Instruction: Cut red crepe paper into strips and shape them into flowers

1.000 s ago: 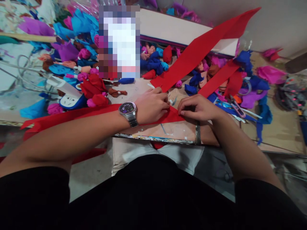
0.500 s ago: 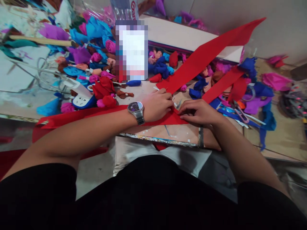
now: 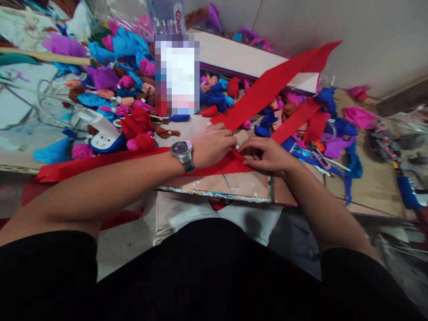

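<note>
A long red strip [image 3: 214,167] of crepe-like material lies along the table's near edge, partly under my left forearm. My left hand [image 3: 214,145], with a watch [image 3: 182,156] on its wrist, has its fingers closed on the strip. Right beside it, my right hand [image 3: 264,154] pinches the red material at a small fold between the two hands. Another red piece [image 3: 267,89] slants up and right from behind my left fingers across a white box. Whether the red pieces are joined under my fingers is hidden.
Many crumpled blue, purple, pink and red flowers [image 3: 133,42] crowd the back left. A white-and-blue power strip [image 3: 106,137], a blurred upright screen [image 3: 179,73] and a clear bottle [image 3: 165,18] stand near. Pink scissors [image 3: 320,158] lie right; a white box [image 3: 240,51] is behind.
The whole view has shifted, so the table and its things appear further left. Between my fingertips the red edge now looks folded up. Both hands stay close together on the strip.
</note>
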A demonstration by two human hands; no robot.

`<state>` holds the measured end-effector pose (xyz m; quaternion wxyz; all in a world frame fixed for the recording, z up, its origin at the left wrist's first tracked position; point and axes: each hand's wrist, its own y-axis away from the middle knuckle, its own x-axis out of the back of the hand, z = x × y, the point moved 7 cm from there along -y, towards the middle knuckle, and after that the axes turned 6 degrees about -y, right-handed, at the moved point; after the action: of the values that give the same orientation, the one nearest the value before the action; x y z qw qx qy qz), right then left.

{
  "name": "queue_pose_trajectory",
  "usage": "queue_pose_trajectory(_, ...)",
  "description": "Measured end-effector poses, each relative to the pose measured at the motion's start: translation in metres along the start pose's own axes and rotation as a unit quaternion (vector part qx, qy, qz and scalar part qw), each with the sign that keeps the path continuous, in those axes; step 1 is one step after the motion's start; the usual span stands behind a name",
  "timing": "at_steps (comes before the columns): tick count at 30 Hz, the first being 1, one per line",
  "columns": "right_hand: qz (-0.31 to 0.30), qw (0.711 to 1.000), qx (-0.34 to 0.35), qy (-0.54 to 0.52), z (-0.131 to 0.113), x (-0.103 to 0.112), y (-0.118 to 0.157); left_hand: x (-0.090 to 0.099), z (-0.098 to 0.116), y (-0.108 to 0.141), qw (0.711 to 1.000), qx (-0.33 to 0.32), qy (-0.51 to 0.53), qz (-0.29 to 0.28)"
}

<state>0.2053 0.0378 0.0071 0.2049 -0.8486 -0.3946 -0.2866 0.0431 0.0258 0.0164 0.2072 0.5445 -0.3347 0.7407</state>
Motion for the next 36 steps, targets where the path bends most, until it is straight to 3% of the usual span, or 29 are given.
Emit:
queue_pose_trajectory(5, 0.015, 0.998, -0.055, -0.03, 0.01, -0.001, 0.004, 0.0, -0.002, -0.001, 1.0, 0.024, 0.011, -0.004)
queue_pose_trajectory(12, 0.04, 0.996, -0.065, -0.054, 0.015, -0.003, 0.004, 0.0, -0.002, 0.001, 0.998, 0.034, 0.046, -0.007)
queue_pose_trajectory(18, 0.063, 0.994, -0.052, -0.067, 0.011, -0.005, 0.004, -0.003, -0.001, 0.0, 0.994, 0.026, 0.101, -0.012)
queue_pose_trajectory(24, 0.065, 0.993, -0.027, -0.093, 0.01, -0.006, 0.004, 0.002, -0.006, -0.001, 0.99, 0.058, 0.132, 0.015)
queue_pose_trajectory(36, 0.156, 0.982, -0.027, -0.102, -0.001, 0.001, 0.007, 0.003, -0.01, -0.001, 0.981, 0.115, 0.153, -0.008)
